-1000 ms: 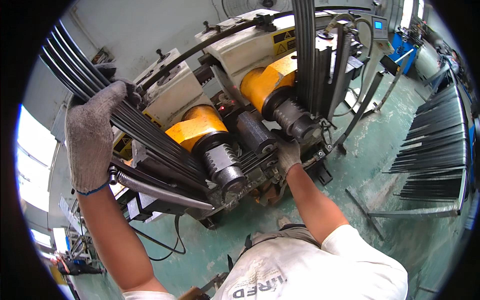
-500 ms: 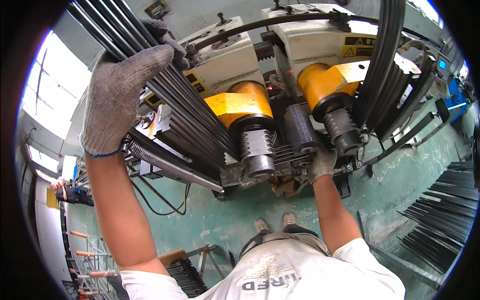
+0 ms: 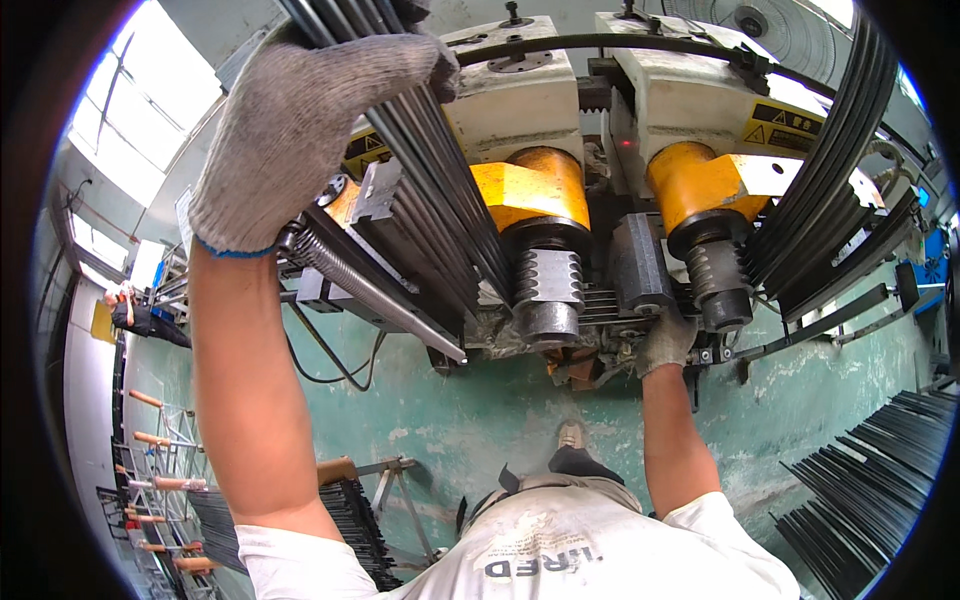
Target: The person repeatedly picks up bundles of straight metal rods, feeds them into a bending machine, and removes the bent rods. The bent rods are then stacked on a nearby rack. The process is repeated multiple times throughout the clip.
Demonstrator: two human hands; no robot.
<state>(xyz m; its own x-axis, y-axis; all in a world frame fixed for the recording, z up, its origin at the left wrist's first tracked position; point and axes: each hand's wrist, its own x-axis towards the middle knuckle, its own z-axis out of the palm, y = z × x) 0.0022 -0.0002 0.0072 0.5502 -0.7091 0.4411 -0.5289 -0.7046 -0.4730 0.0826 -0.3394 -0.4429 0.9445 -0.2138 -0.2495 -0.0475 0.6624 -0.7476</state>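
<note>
My left hand (image 3: 290,140), in a grey knitted glove, is wrapped round the upper part of a bundle of dark metal rods (image 3: 455,195). The rods slant down to the left ridged steel cylinder (image 3: 548,285) of the machine. Low at the machine's front, my gloved right hand (image 3: 668,343) is just below a dark angular block (image 3: 640,262), between the two ridged cylinders. Its fingers are partly hidden under the block, so their grip does not show. Horizontal thin rods (image 3: 603,307) run between the cylinders there.
Yellow arms (image 3: 535,190) project from the cream machine bodies (image 3: 520,100). A second rod bundle (image 3: 835,150) leans at the right. A coil spring (image 3: 355,270) hangs under my left wrist. Piles of dark rods (image 3: 860,490) lie at lower right. Another person (image 3: 145,320) is far left.
The view has swung, so the machine sits farther right. The left-hand rod bundle looks steeper, still in my left hand's grip. My right hand stays by the block. One shoe shows instead of two.
</note>
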